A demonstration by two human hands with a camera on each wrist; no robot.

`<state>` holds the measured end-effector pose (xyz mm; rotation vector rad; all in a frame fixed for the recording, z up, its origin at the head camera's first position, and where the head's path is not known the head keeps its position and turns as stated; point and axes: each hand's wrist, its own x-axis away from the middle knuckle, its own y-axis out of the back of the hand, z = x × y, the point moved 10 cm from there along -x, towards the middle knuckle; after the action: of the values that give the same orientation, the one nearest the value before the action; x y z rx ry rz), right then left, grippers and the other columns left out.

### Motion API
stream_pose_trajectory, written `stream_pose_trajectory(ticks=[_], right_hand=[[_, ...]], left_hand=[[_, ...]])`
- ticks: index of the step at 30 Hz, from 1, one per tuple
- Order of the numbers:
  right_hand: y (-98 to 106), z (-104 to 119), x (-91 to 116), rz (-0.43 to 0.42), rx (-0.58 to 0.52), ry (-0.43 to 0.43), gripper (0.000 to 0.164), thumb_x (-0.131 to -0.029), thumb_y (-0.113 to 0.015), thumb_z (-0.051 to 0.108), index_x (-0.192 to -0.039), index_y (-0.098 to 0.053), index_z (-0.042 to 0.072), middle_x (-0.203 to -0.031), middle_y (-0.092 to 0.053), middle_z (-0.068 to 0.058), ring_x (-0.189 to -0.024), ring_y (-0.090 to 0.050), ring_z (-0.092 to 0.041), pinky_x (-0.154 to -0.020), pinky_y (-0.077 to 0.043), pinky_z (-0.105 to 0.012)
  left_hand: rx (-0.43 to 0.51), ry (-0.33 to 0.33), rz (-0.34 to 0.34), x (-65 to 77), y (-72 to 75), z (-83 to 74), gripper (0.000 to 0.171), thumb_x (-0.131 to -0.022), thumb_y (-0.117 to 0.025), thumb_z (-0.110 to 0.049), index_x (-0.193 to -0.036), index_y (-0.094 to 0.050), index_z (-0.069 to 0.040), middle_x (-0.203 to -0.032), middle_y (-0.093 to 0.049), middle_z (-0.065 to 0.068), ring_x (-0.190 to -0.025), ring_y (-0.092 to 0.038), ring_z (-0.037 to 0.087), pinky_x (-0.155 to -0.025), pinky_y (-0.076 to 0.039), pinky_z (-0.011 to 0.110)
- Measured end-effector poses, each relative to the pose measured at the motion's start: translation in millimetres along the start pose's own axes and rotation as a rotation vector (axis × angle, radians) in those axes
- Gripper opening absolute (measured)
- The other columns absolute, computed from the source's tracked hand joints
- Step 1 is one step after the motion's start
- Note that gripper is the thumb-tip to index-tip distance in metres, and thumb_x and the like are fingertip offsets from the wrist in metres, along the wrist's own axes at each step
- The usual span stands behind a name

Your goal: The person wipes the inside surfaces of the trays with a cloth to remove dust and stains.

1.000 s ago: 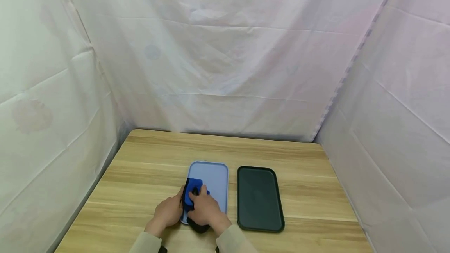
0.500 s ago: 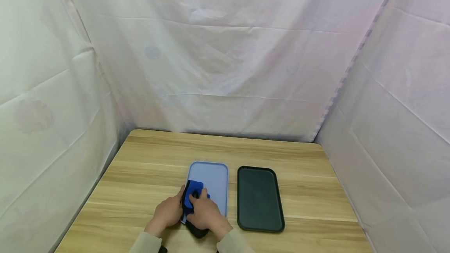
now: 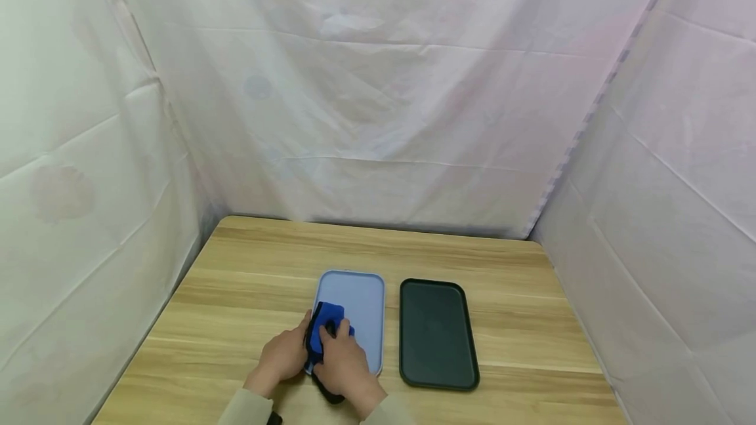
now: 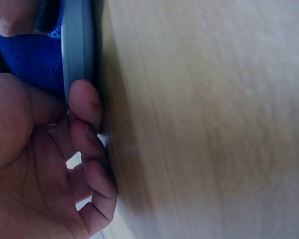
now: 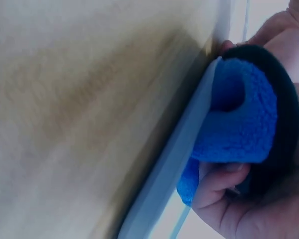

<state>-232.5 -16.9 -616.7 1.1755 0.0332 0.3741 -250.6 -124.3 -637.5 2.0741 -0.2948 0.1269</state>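
A light blue tray [image 3: 360,300] lies on the wooden table in the head view. My left hand [image 3: 285,354] holds its left rim; in the left wrist view the thumb is over the inner side and the curled fingertips [image 4: 85,103] are against the outer wall. On the tray's near left part sits a bunched blue and black cloth [image 3: 331,313], fluffy and looped in the right wrist view. My right hand [image 3: 344,363] grips this cloth, and its black end hangs past the near rim. The palm side of the right hand is mostly hidden in the head view.
To the right of the blue tray lies a dark green tray [image 3: 437,333], a narrow gap apart. Both rest on a wood-grain table [image 3: 248,267]. Whitish curtains [image 3: 378,117] enclose the table at the back and on both sides.
My right hand and the cloth have shifted slightly toward me, and the black end reaches farther past the near rim. The left hand stays at the tray's left rim; both trays look still.
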Motion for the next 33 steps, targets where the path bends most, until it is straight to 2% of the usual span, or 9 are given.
stream_pose_trajectory(ticks=[10, 19, 28, 33], right_hand=[[3, 0, 9, -0.149, 0.009, -0.056, 0.074, -0.084, -0.084, 0.032, -0.149, -0.056, 0.01, -0.136, -0.047, -0.03, -0.093, -0.065, -0.035, -0.059, -0.056, -0.044], [1, -6, 10, -0.158, -0.024, -0.115, 0.075, -0.084, -0.085, 0.03, -0.15, -0.055, 0.01, -0.135, -0.046, -0.029, -0.088, -0.064, -0.033, -0.057, -0.054, -0.043], [0, -14, 12, -0.147, -0.041, -0.141, 0.075, -0.084, -0.085, 0.03, -0.15, -0.056, 0.011, -0.136, -0.045, -0.028, -0.085, -0.063, -0.031, -0.056, -0.053, -0.042], [3, -19, 14, -0.156, -0.047, -0.154, 0.074, -0.083, -0.086, 0.028, -0.149, -0.057, 0.011, -0.133, -0.046, -0.027, -0.085, -0.063, -0.031, -0.057, -0.053, -0.044]], left_hand=[[-0.012, -0.002, -0.005, -0.4, 3.1, -2.9, 0.061, -0.098, -0.054, -0.01, -0.157, -0.041, -0.002, -0.078, -0.068, 0.009, -0.059, -0.051, 0.02, -0.055, -0.043, 0.038], [-0.013, -0.007, -0.015, -0.8, 2.2, -2.4, 0.055, -0.105, -0.051, -0.016, -0.158, -0.041, -0.003, -0.081, -0.07, 0.01, -0.06, -0.053, 0.019, -0.056, -0.045, 0.04], [0.0, -0.002, -0.009, 0.4, 1.8, -2.6, 0.054, -0.106, -0.05, -0.017, -0.158, -0.04, -0.003, -0.072, -0.063, 0.004, -0.059, -0.052, 0.019, -0.055, -0.043, 0.038], [-0.004, 0.001, -0.01, 0.2, 1.7, -2.8, 0.054, -0.106, -0.051, -0.017, -0.158, -0.041, -0.003, -0.076, -0.065, 0.005, -0.061, -0.053, 0.019, -0.057, -0.045, 0.04]])
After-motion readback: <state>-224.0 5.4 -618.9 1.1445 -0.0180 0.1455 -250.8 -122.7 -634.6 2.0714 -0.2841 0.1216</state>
